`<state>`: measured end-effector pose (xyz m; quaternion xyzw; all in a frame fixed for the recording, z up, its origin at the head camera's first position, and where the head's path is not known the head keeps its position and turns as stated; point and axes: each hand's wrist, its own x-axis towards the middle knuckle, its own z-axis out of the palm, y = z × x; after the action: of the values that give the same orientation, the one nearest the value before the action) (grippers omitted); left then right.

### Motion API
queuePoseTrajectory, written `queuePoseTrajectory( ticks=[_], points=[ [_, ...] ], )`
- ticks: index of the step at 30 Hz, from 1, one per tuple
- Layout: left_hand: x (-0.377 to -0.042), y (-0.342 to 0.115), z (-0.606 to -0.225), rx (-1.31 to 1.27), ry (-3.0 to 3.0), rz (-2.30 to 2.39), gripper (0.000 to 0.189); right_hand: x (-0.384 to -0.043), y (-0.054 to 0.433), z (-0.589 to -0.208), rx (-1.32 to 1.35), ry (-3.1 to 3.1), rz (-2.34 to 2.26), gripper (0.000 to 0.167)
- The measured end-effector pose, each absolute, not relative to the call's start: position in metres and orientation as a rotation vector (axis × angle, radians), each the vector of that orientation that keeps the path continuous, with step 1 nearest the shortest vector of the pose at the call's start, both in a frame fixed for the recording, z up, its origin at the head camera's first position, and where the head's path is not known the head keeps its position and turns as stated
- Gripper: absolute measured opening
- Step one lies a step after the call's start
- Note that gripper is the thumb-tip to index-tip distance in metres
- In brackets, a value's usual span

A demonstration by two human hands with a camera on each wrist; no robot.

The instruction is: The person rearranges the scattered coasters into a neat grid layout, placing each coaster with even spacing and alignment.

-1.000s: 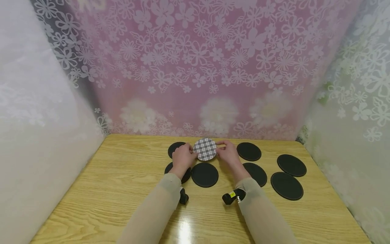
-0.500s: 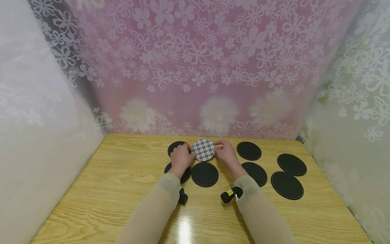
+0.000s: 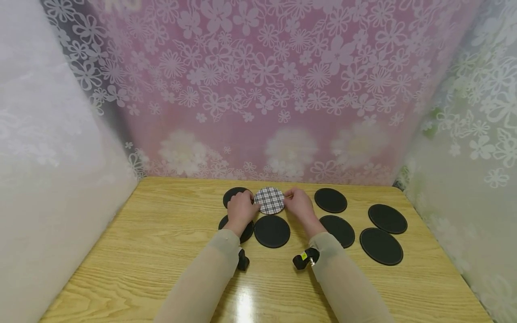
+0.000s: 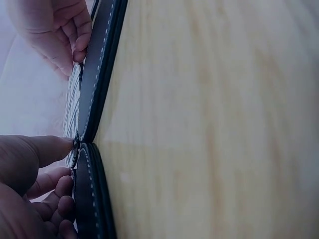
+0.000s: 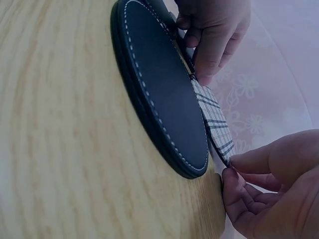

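Near back of table (image 3: 161, 251), both hands (image 3: 241, 209) pinch plaid disc (image 3: 269, 200); yellow label (image 3: 304, 255) illegible.

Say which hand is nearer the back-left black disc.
Left. The left hand partly covers that black disc in the head view; the right hand is across the plaid disc from it.

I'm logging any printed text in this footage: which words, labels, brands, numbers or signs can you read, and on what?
No text is legible.
Pale letter-like marks on the pink backdrop: cut off and too blurred to read.
Yellow sticker on the right-wrist black device: too small to read.
Plaid disc and black discs: no lettering visible.
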<state>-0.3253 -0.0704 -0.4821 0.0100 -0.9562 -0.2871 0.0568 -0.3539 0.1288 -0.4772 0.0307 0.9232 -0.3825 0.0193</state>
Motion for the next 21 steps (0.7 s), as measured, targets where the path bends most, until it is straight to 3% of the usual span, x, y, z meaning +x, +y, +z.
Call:
queuePoseTrajectory(
  ticks=[21],
  points=[
    [-0.3253,-0.0696,-0.4831,0.024,-2.896,-0.868,0.028,-0.3531,0.1286,-0.4706,-0.010,2.876,-1.010,0.030]
  ],
)
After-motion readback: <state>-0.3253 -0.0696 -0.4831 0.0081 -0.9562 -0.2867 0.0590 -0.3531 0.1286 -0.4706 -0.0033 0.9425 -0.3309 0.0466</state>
